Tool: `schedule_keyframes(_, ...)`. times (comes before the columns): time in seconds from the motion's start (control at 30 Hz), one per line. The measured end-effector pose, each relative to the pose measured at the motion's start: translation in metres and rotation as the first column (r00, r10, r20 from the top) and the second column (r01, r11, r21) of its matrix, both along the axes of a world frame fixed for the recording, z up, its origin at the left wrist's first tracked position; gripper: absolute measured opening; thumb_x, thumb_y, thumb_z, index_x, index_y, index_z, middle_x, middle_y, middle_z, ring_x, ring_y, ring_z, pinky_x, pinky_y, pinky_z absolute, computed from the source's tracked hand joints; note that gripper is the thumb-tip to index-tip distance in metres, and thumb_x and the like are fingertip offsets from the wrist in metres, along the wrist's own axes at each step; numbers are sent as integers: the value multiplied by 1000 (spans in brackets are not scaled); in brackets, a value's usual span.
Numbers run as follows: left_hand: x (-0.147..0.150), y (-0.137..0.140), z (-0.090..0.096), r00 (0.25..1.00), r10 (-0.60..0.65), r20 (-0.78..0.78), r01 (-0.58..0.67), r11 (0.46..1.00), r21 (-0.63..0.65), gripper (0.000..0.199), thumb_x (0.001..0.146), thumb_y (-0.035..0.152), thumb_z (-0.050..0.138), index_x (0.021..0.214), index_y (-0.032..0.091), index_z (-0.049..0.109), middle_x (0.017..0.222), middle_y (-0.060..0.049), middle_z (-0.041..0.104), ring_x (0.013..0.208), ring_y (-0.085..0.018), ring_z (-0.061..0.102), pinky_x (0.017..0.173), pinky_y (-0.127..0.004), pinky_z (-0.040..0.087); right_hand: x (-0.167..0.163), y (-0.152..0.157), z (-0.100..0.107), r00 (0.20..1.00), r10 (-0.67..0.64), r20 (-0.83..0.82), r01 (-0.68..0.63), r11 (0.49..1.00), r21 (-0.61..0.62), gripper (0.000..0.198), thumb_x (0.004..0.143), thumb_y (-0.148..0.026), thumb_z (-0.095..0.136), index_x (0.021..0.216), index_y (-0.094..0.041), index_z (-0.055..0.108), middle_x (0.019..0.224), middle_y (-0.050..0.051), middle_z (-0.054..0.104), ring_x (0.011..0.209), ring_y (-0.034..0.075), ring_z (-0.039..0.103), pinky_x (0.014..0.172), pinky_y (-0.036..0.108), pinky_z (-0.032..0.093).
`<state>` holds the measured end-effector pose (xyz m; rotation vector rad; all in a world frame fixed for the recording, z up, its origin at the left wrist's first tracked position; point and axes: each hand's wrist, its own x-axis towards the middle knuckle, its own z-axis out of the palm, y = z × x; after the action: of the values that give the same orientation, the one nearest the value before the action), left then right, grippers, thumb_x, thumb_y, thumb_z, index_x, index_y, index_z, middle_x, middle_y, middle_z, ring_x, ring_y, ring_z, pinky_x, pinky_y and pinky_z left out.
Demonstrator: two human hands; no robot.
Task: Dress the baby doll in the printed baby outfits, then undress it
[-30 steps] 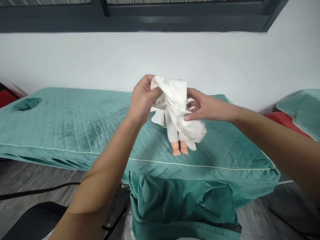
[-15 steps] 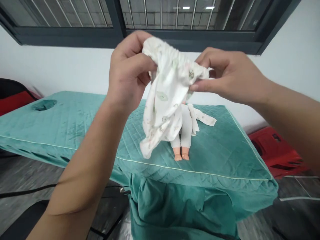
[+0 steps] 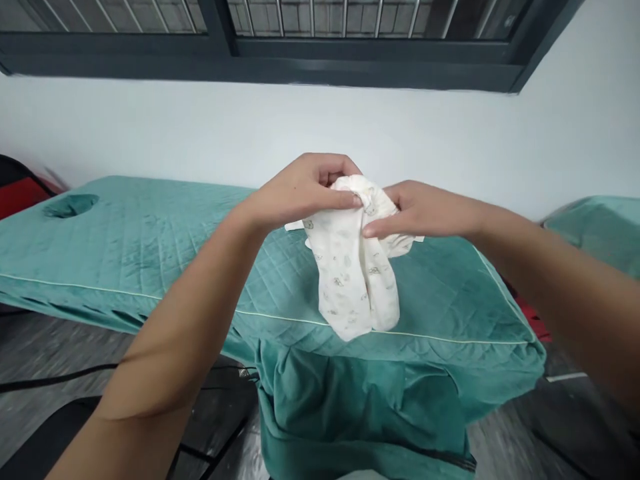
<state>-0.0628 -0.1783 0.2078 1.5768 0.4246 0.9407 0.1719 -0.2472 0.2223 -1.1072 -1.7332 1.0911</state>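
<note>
Your left hand (image 3: 309, 190) pinched the gathered top of the white printed garment (image 3: 345, 280), while your right hand (image 3: 423, 209) gripped its side, thumb in front. You had it hanging before the green quilted bed (image 3: 150, 233), its lower end overlapping the piped near edge in view.

bare hands (image 3: 311, 190), bare forearms (image 3: 197, 300)

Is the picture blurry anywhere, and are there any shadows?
Head view: the printed white cloth looks fairly sharp; head view, lower left: the floor looks streaky, maybe blurred; head view, middle: a soft shadow darkens the green bed beside the cloth.
</note>
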Motion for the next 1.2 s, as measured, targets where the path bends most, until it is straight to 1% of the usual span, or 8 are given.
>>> schedule_keyframes(0.13,0,2,-19,996,81,-44,-80,997,25,30,63,26,90,79,17,66,70,0,62,70,-17,68,51,-22,50,1,1,-8,1000,-13,13,12,999,33,24,69,-35,88,76,-17,74,69,-1,69,70,17,67,62,26,50)
schedule_keyframes(0.3,16,2,-31,970,240,22,-241,968,74,27,76,35,83,82,15,66,71,-2,63,77,-21,71,58,-28,55,-2,2,-20,989,-82,-121,98,986,138,35,79,-54,78,77,-20,70,71,-2,67,73,15,64,63,25,49)
schedule_keyframes(0.53,60,-4,-54,986,112,126,-84,974,-212,45,86,57,68,101,15,67,90,-8,73,97,-25,72,85,-36,59,-12,15,-53,958,-147,-245,169,983,74,50,80,-70,68,83,-20,65,73,0,65,76,16,64,64,26,51)
schedule_keyframes(0.73,55,-18,-64,949,-297,-109,253,919,-301,45,73,37,85,108,14,71,106,-12,76,101,-27,72,92,-40,57,-1,23,-50,915,-269,-301,283,959,2,56,89,-75,50,85,-21,62,70,2,62,77,19,68,66,29,55)
schedule_keyframes(0.8,51,-15,-65,961,-264,-83,230,928,-293,44,72,33,86,109,13,71,108,-13,76,102,-27,72,94,-40,55,3,19,-48,940,-232,-249,223,973,-64,56,90,-74,50,88,-20,65,73,4,66,79,20,69,68,30,57)
schedule_keyframes(0.97,51,-4,-77,994,-104,35,110,949,-295,45,74,37,84,110,12,71,105,-12,77,100,-25,72,93,-38,55,10,12,-57,998,66,-7,-66,983,-171,40,75,-52,81,97,-19,74,93,6,75,89,22,71,76,32,58)
schedule_keyframes(1.07,55,-8,-87,988,-131,83,152,924,-352,45,78,43,80,111,13,71,106,-12,77,101,-24,72,93,-36,55,9,16,-66,999,-47,10,48,982,-180,35,74,-50,83,89,-19,76,88,6,76,81,21,71,72,32,57)
schedule_keyframes(1.2,54,-17,-99,965,-264,8,241,867,-436,47,77,46,81,109,13,72,108,-13,77,100,-25,72,92,-36,55,6,24,-81,930,-253,-266,204,959,-199,45,82,-64,71,92,-20,74,90,8,76,87,23,72,75,33,59)
